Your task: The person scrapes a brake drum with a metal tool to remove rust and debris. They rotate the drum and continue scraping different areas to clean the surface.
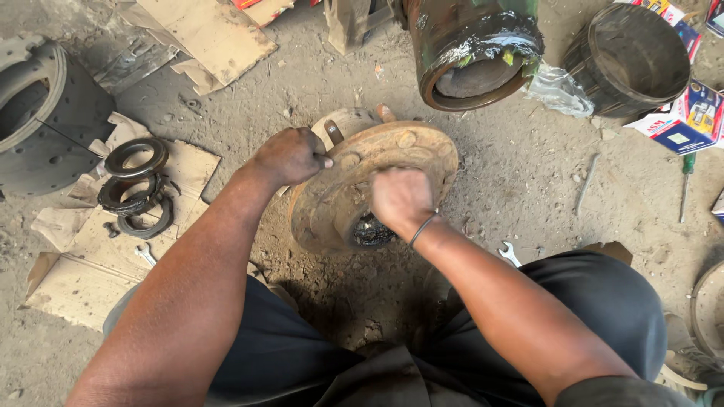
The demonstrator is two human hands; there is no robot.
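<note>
Clearly your wheel hub (362, 188) is heavy cast metal, rusty & gritty, tilted on the dirt floor (513, 173) between your knees, centre of scene. Left hand (290, 154) is clamped on the far-left flange rim; right hand (400, 197) is fisted at the greasy bore, can't tell what it grips. Stiff, won't flex; hold by the rim, grease near centre prob. slippery. Seal rings (136, 185) lie left on cardboard (83, 279).

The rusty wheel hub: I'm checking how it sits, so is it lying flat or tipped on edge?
Tipped. The rusty wheel hub leans with its round flange facing the person, left hand steadying its rim, right hand at its centre.
</note>
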